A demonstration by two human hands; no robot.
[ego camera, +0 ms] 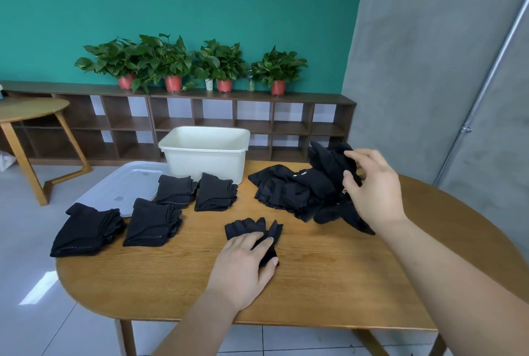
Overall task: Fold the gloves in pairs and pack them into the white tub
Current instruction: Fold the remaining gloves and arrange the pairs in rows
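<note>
Head view — right fingers (361, 157) pinch raised glove (329, 158), left fingers (264, 244) flat on near glove (249, 226); tub (206, 156) beyond.

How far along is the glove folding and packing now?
Done: four folded bundles lie near the white tub. In hand: the left hand presses a flat glove; the right hand pinches a raised glove from the loose pile. Left: that pile, and all packing; no glove shows in the tub.

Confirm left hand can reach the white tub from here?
Probably yes. The left hand presses a loose glove flat on the table; the white tub stands farther back, top open. Only low folded glove stacks lie between, so it could pass over them.
</note>
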